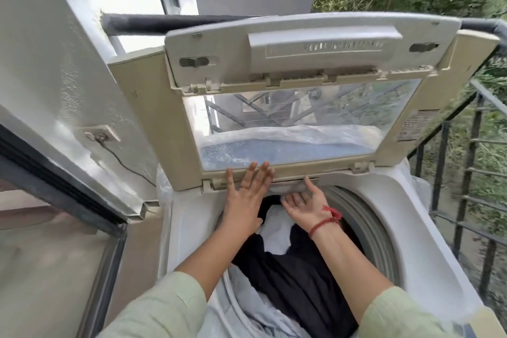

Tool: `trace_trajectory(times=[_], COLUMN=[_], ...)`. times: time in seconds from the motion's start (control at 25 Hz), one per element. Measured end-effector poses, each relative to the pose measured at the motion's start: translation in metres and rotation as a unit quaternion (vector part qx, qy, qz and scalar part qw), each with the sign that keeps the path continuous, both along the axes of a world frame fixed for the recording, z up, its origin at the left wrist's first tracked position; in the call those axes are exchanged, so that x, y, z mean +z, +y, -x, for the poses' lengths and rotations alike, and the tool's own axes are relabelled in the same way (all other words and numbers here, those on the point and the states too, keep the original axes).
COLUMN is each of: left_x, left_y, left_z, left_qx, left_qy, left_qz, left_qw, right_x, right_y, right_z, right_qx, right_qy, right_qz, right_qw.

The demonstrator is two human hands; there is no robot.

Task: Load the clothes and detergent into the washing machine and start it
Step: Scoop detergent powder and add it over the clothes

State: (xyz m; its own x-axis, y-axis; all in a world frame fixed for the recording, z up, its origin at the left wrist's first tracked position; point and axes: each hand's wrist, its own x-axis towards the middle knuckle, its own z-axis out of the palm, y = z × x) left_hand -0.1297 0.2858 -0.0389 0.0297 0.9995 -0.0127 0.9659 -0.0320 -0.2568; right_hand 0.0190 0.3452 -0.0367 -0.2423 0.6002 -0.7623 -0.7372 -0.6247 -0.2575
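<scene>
Clothes point(296, 277) lie in the drum point(365, 217) of the washing machine point(428, 241). A black piece runs across the middle, w/ a white garment point(277, 230) showing toward the rear. A grey garment point(247, 307) hangs over the front-left rim. The load reaches almost to the rim. No detergent in view.

The lid point(315, 170) is folded up & stands at the machine's rear edge, long axis L-R, clear panel facing the person. Both hands are at that rear edge, so the load lies below & nearer the body than either grip.

The left hand point(247, 195) is nearer the lid. It's palm down, fingers straight & spread, tips touching the lid's lower frame toward its left corner. Its grip is apart, holding nothing. A ring point(245, 187) shows on 1 finger.

The right hand point(304, 206) is palm up w/ fingers loosely curled, just under a pale part point(290, 186) at the rear rim. Can't tell what that part is, or if the fingers touch it. Its grip is slack w/ nothing in it. A red thread point(326, 221) circles the wrist. Both forearms reach out over the drum.

Loading looks approx done; detergent & start are not yet done. The next move prob. turns on that rear edge, w/ the left hand best placed for the lid.

A wall point(55, 63) stands left of the machine, a dark railing point(466, 173) on its right, greenery beyond.
</scene>
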Motion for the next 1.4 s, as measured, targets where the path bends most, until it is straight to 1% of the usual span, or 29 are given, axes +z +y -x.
trace_trajectory(times=[0.16, 0.32, 0.44, 0.76, 0.92, 1.0, 1.12, 1.16, 1.28, 1.4], left_x=[0.003, 0.005, 0.008, 0.012, 0.012, 0.017, 0.023, 0.026, 0.031, 0.041], left_y=[0.000, -0.002, -0.002, -0.004, -0.004, -0.004, -0.009, -0.015, -0.045, -0.082], left_z=[-0.001, -0.002, -0.003, -0.005, -0.007, -0.010, -0.010, -0.010, -0.016, -0.028], left_qx=[0.002, 0.004, 0.004, 0.005, 0.010, 0.011, 0.004, 0.011, 0.051, 0.046], left_qy=[0.007, -0.005, 0.000, -0.013, -0.013, -0.018, -0.049, -0.077, -0.188, -0.248], left_qz=[0.003, 0.019, 0.018, 0.034, 0.042, 0.052, 0.060, 0.063, 0.061, 0.017], left_qw=[1.000, 1.000, 1.000, 0.999, 0.999, 0.998, 0.997, 0.995, 0.979, 0.967], right_x=[-0.002, 0.001, 0.000, -0.007, -0.006, -0.004, 0.000, 0.002, 0.014, 0.036], right_y=[0.004, -0.005, -0.018, -0.031, -0.031, -0.035, -0.047, -0.054, -0.083, -0.122], right_z=[0.001, -0.003, -0.008, -0.017, -0.023, -0.023, -0.024, -0.026, -0.037, -0.049], right_qx=[0.034, 0.052, 0.054, 0.053, 0.100, 0.118, 0.145, 0.146, 0.153, 0.191], right_qy=[-0.070, -0.104, -0.109, -0.072, -0.077, -0.103, -0.157, -0.161, -0.134, -0.129], right_qz=[0.007, -0.014, -0.032, -0.048, -0.068, -0.066, -0.061, -0.054, -0.038, -0.051], right_qw=[0.997, 0.993, 0.992, 0.995, 0.990, 0.985, 0.975, 0.975, 0.978, 0.972])
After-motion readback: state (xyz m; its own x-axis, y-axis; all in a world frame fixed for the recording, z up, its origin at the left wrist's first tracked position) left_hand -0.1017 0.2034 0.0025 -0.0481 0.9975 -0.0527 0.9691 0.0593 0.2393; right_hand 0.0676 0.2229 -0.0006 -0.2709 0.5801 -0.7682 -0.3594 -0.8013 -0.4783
